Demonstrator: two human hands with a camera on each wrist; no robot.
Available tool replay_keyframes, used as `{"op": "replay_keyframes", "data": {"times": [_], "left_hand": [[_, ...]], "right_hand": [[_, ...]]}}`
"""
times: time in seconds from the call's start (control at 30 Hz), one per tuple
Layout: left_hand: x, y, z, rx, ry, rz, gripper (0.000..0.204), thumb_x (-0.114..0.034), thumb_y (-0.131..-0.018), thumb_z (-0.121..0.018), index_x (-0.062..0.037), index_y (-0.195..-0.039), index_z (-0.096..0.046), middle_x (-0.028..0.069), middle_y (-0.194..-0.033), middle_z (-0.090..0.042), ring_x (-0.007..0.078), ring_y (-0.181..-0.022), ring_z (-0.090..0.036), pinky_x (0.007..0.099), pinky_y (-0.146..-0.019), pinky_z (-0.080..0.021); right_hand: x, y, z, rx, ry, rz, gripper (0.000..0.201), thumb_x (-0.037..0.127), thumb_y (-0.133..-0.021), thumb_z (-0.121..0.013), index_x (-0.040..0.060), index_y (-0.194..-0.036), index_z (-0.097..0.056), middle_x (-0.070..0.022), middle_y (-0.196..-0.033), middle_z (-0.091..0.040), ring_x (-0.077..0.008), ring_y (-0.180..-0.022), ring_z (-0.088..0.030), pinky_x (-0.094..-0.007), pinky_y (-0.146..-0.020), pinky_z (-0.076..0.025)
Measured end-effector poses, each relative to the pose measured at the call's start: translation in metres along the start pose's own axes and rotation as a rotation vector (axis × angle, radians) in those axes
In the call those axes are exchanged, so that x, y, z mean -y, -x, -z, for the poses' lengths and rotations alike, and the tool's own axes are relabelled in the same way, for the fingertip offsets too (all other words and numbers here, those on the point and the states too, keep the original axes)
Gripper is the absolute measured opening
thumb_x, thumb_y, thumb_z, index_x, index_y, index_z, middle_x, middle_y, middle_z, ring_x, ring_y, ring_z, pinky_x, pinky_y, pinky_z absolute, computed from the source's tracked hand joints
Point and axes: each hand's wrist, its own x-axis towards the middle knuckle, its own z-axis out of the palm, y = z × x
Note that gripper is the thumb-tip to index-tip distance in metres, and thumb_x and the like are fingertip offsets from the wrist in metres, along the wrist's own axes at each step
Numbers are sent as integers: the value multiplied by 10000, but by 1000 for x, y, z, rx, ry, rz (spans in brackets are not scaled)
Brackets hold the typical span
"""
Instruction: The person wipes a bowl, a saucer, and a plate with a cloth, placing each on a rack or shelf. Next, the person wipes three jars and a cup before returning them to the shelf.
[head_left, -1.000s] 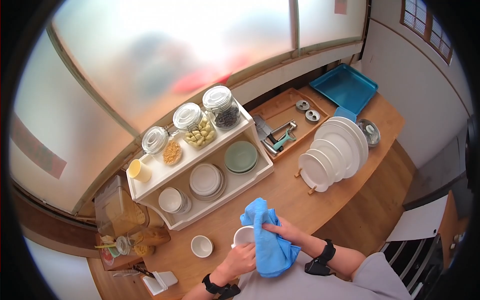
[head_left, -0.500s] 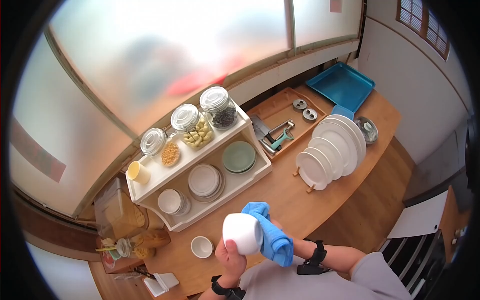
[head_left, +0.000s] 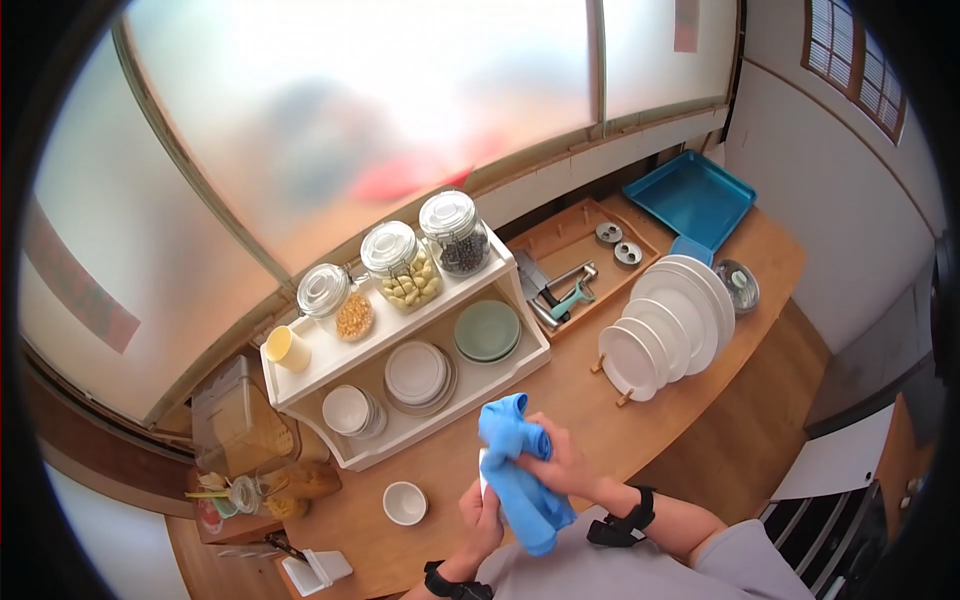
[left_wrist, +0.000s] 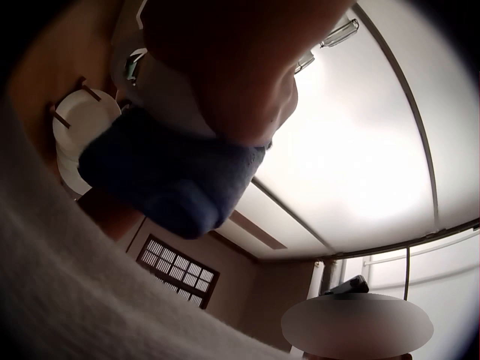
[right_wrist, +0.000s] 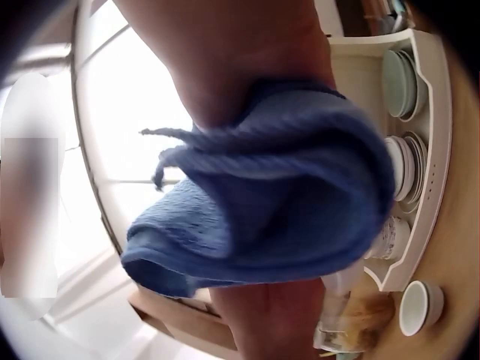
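Observation:
In the head view a blue cloth (head_left: 518, 492) is bunched over a white mug (head_left: 484, 474), most of which it hides. My left hand (head_left: 482, 524) grips the mug from its left side. Gathered folds of the cloth are held against the mug by my right hand (head_left: 563, 462). The left wrist view shows the mug's pale wall (left_wrist: 171, 97) and looped handle, with the cloth (left_wrist: 169, 176) wrapped at its far end. Folds of the cloth (right_wrist: 262, 210) fill the right wrist view beneath the right hand (right_wrist: 232, 60).
A small white bowl (head_left: 405, 503) stands on the wooden table (head_left: 450, 440). Behind it, a white shelf (head_left: 345, 450) carries jars, stacked bowls and plates. White plates (head_left: 632, 362) stand in a rack to the right, near a wooden tray (head_left: 545, 240) of utensils and a blue tray (head_left: 690, 195).
The mug has turned from its side showing toward the camera to mostly hidden behind the cloth. My right hand has come up into view, gripping the cloth over it.

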Motion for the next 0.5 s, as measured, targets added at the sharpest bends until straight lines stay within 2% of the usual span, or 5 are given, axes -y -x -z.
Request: {"op": "replay_keyframes", "data": {"times": [0.17, 0.23, 0.37, 0.47, 0.5], "left_hand": [[2, -1, 5, -53, 142, 1, 402, -308, -958, -470, 51, -1124, -543, 123, -1016, -634, 198, -866, -629, 323, -750, -512], [-3, -13, -1, -284, 332, -49, 430, -343, -964, -445, 49, -1106, -547, 145, -1003, -641, 232, -844, -643, 347, -733, -527], [12, -31, 6, -504, 359, -83, 426, -347, -966, -440, 47, -1084, -552, 151, -923, -650, 229, -789, -651, 341, -705, -536], [28, -27, 13, -303, 325, -81, 382, -318, -961, -449, 31, -1068, -558, 151, -953, -642, 228, -821, -645, 331, -741, -525], [40, -28, 12, -213, 333, -65, 374, -305, -961, -448, 32, -1078, -562, 151, -991, -637, 231, -854, -641, 327, -767, -515]], "right_hand": [[-56, 0, -3, 24, -246, -93, 313, 211, -886, -634, 56, -1132, -518, -56, -1033, -602, -137, -960, -561, -310, -873, -453], [-67, 6, -12, -2, -472, -198, 368, 225, -865, -661, 51, -1152, -511, -68, -1073, -596, -145, -1014, -548, -308, -911, -431], [-47, 25, -23, 90, -256, -184, 437, 237, -804, -721, 57, -1145, -515, -83, -1081, -593, -163, -1027, -556, -308, -900, -429], [-4, 21, -14, 197, 34, -128, 412, 219, -776, -736, 44, -1090, -534, -118, -1029, -598, -211, -961, -595, -329, -839, -456], [-1, 16, -15, 218, 112, 83, 394, 204, -760, -750, 43, -1054, -543, -120, -987, -597, -208, -918, -595, -331, -805, -461]]}}
